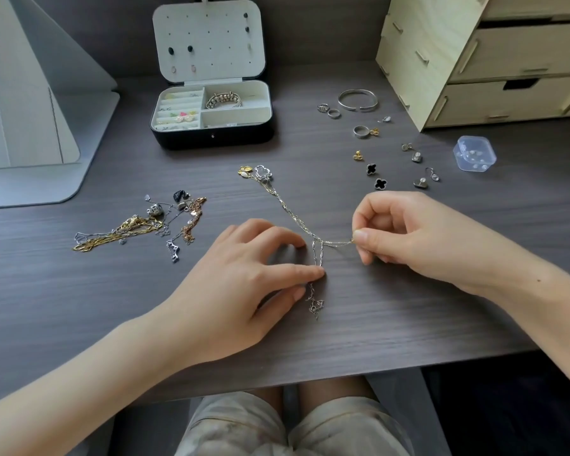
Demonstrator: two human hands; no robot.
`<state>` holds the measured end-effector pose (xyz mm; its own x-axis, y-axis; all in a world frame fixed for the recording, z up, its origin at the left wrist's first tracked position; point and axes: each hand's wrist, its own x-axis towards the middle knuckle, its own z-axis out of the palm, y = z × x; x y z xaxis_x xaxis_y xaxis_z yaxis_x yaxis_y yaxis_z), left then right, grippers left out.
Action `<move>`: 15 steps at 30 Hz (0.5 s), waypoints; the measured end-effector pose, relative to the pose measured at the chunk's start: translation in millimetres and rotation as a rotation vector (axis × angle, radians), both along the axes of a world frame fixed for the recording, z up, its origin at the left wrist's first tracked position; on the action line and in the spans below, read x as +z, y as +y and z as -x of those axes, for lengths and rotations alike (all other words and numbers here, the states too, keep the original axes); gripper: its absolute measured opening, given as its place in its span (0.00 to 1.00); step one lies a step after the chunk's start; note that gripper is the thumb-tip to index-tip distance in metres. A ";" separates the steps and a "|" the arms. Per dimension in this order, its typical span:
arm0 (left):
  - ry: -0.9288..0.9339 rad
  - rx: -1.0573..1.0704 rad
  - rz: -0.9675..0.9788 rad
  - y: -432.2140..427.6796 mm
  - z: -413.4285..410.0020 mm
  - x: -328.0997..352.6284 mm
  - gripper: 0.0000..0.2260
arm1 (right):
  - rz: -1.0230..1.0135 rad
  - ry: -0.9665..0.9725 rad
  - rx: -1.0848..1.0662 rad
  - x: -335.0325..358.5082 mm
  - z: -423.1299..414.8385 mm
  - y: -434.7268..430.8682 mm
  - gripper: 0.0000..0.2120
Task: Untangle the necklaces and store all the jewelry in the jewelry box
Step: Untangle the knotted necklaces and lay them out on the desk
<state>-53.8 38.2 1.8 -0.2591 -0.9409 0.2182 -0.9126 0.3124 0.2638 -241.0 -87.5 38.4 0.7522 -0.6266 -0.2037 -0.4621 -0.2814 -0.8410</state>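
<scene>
Right grip (408,238) tight on gold chain (293,216) — left grip (244,284) spread, fingertips (316,274) on silver chain (317,255).

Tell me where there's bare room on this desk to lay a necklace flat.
Bare desk lies near the front edge, below the tangled pile and left of the left hand. Another patch sits between the jewelry box and the stretched chain. Crowded: rings and earrings beside the wooden drawers.
</scene>
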 end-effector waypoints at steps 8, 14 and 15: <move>0.065 -0.033 -0.034 1.8 -5.2 2.1 0.11 | 0.069 0.085 0.071 5.1 2.2 1.2 0.04; 0.110 0.059 0.047 -9.9 -15.5 5.4 0.12 | 0.330 0.143 0.063 11.4 2.7 4.4 0.03; 0.096 0.085 0.071 -14.1 -17.8 5.3 0.12 | 0.373 0.137 0.040 11.8 -0.6 4.2 0.03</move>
<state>-36.0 24.1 7.1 -0.1538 -0.9400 0.3045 -0.9082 0.2559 0.3313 -240.4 -83.3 50.2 0.7595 -0.6470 -0.0683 -0.5454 -0.5759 -0.6090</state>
